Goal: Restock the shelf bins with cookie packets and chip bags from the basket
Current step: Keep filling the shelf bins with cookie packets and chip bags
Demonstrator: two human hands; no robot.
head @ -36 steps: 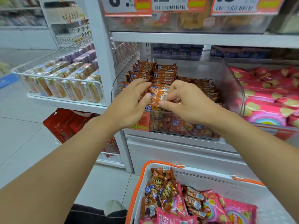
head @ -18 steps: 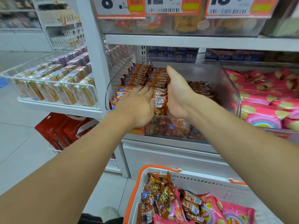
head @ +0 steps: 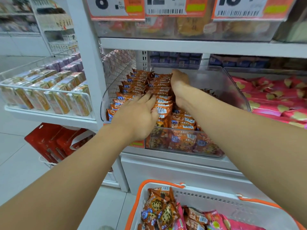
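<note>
The left hand (head: 137, 117) lies flat and wide on the orange foil cookie packets (head: 146, 87) in the clear plastic shelf bin (head: 232, 90); the right hand (head: 180, 87), open edge-on, presses their right flank. Best squeeze evenly, keeping rows upright. More packets wait below in the orange-rimmed white basket (head: 207, 195).

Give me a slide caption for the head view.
Both hands straighten orange cookie packets in a clear shelf bin.

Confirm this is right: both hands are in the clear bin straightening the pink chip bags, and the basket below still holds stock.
Not quite. In the head view both hands, left hand and right hand, are among orange cookie packets in the clear bin. The basket still holds stock.
</note>
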